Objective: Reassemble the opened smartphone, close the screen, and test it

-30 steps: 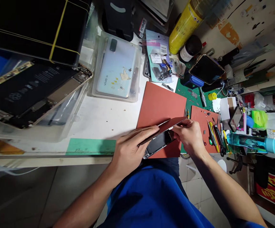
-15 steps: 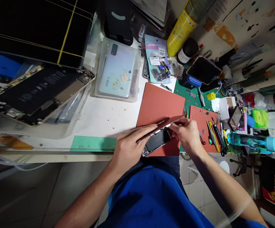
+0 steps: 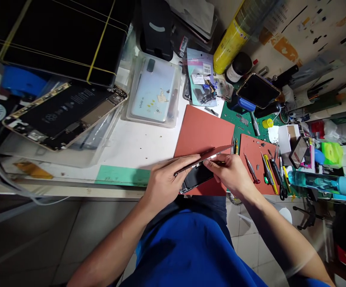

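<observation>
An opened phone lies in front of me on a red-brown mat [image 3: 204, 127]. Its thin, dark phone screen [image 3: 216, 152] stands tilted up along one long edge above the phone body [image 3: 195, 180], whose black inside partly shows. My left hand [image 3: 163, 181] is closed on the left end of the screen, fingers over the top and thumb below. Thumb and fingers of my right hand [image 3: 231, 173] are pinched at the screen's lower edge, near its middle. Whether a small part is also between those fingertips is hidden.
Tweezers [image 3: 251, 168], a yellow-handled cutter [image 3: 268, 171] and other tools lie on a second red mat to the right. Beyond them is a blue bottle [image 3: 319, 181]. A cased vivo phone [image 3: 153, 91] and an opened phone [image 3: 68, 115] lie to the left.
My right hand has slid left along the screen's edge, from its right end towards the middle. My left hand keeps its hold. The whole view has shifted slightly.
</observation>
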`<move>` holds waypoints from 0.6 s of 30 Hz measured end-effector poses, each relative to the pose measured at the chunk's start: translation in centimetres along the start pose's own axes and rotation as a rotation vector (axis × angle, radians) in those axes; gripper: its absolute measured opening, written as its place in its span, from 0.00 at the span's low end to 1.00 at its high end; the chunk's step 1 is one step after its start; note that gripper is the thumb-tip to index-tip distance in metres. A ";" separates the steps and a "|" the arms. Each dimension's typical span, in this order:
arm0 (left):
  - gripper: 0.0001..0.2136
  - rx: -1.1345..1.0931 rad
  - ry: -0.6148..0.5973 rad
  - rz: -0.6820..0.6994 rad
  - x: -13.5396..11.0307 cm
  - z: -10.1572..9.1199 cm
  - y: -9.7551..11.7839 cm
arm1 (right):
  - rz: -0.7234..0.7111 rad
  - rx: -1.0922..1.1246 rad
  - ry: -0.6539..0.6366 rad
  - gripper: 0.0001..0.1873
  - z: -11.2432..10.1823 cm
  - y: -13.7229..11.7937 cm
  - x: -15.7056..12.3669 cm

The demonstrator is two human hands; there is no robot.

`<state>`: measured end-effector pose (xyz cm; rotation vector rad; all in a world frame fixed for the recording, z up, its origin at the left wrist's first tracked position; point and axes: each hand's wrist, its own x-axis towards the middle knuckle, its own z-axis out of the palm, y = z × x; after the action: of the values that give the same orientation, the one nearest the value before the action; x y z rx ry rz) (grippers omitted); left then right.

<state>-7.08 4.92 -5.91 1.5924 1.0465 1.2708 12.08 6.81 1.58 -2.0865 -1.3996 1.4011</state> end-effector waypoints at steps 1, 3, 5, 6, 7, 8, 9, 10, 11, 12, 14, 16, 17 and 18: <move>0.16 0.000 0.001 -0.001 0.0 0.0 0.0 | -0.001 -0.013 0.014 0.16 0.1 0.0 0.2; 0.17 -0.001 -0.001 -0.001 0.0 0.0 -0.1 | -0.015 -0.040 0.052 0.15 0.2 0.1 0.4; 0.17 0.000 -0.003 0.003 0.0 0.1 -0.1 | -0.033 -0.064 0.079 0.14 0.2 0.3 0.4; 0.17 0.002 -0.006 0.006 0.0 0.1 -0.2 | -0.041 -0.073 0.091 0.14 0.2 0.4 0.4; 0.18 0.006 -0.009 0.009 -0.1 0.1 -0.2 | -0.048 -0.079 0.098 0.14 0.2 0.5 0.3; 0.19 0.011 -0.011 0.014 -0.1 0.1 -0.2 | -0.054 -0.083 0.103 0.14 0.3 0.5 0.3; 0.19 0.015 -0.011 0.019 -0.1 0.1 -0.2 | -0.061 -0.088 0.108 0.14 0.3 0.6 0.3; 0.20 0.018 -0.012 0.023 -0.1 0.2 -0.2 | -0.066 -0.091 0.110 0.14 0.4 0.7 0.3; 0.20 0.019 -0.012 0.026 -0.2 0.2 -0.2 | -0.072 -0.093 0.111 0.14 0.4 0.8 0.3; 0.20 0.019 -0.013 0.028 -0.2 0.2 -0.3 | -0.079 -0.095 0.113 0.14 0.5 0.9 0.3; 0.19 0.020 -0.013 0.031 -0.2 0.2 -0.3 | -0.101 -0.100 0.115 0.14 0.7 1.1 0.4; 0.20 0.022 -0.015 0.037 -0.2 0.2 -0.4 | -0.130 -0.120 0.127 0.13 0.8 1.2 0.4; 0.20 0.024 -0.017 0.042 -0.2 0.2 -0.4 | -0.142 -0.139 0.135 0.13 0.8 1.3 0.4; 0.20 0.026 -0.020 0.046 -0.3 0.2 -0.5 | -0.149 -0.159 0.139 0.13 0.8 1.3 0.4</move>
<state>-6.98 4.81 -6.46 1.6543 1.0236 1.2743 12.15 6.31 0.08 -2.0800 -1.6172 1.0979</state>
